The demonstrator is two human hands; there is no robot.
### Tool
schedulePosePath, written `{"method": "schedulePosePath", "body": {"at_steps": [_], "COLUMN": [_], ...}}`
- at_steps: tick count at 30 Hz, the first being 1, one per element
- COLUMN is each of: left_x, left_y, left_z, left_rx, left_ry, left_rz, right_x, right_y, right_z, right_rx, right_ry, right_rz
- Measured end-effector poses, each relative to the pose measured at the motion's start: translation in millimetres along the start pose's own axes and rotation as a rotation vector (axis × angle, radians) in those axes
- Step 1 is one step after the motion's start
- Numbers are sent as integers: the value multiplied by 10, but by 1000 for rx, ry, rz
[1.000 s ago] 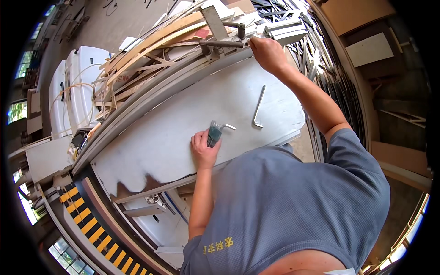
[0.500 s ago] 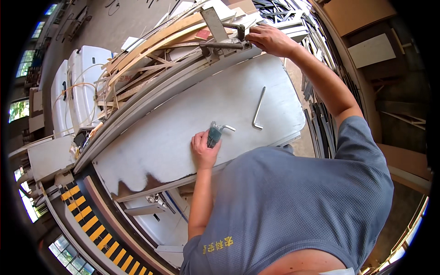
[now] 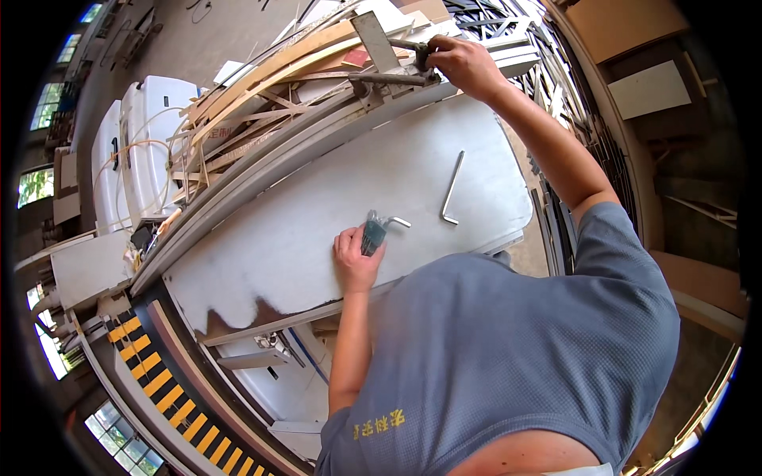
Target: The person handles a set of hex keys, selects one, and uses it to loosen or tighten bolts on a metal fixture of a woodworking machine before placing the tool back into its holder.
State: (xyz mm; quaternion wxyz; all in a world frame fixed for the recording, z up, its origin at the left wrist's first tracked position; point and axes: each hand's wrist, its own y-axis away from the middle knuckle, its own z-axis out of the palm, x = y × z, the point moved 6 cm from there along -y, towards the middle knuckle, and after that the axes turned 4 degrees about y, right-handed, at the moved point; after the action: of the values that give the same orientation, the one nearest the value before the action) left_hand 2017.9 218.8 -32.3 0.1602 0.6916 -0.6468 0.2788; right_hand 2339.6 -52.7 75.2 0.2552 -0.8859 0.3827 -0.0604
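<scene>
My left hand (image 3: 357, 260) rests on the grey metal tabletop (image 3: 317, 190), its fingers closed round a hex key set in a dark green holder (image 3: 373, 238). One bent hex key (image 3: 400, 222) sticks out of that holder to the right. Farther right, a loose long hex key (image 3: 452, 190) lies flat on the top. Beyond the far edge my right hand (image 3: 468, 67) has its fingers curled on a dark metal fitting (image 3: 422, 55) at the end of a rod. The fitting belongs to a metal bracket (image 3: 376, 47) with two rods; my fingertips are partly hidden there.
A long metal rail (image 3: 262, 170) borders the tabletop's far side, with wood offcuts (image 3: 254, 95) heaped behind it. Dark metal strips (image 3: 500, 24) lie in a pile at the far right. A yellow-and-black striped edge (image 3: 163, 389) runs along the lower left.
My right hand has curled its fingers more and tilted at the fitting. The left hand keeps hold of the hex key set. The whole view has shifted slightly.
</scene>
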Motion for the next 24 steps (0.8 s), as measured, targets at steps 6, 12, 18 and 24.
{"method": "schedulePosePath", "body": {"at_steps": [6,12,18,24], "left_x": [6,-4,-20,-23], "left_y": [11,3,8,8], "left_z": [-3,7,9,6], "left_rx": [5,7,-21,3], "left_ry": [13,7,11,11], "left_rz": [18,25,21,26], "right_x": [8,-28,-80,-82], "right_y": [-49,-32,-3,24], "right_z": [-451,-522,-408,-286], "right_rx": [322,276,271,252], "right_ry": [16,-432,-475,-467], "right_rz": [10,361,444,471]}}
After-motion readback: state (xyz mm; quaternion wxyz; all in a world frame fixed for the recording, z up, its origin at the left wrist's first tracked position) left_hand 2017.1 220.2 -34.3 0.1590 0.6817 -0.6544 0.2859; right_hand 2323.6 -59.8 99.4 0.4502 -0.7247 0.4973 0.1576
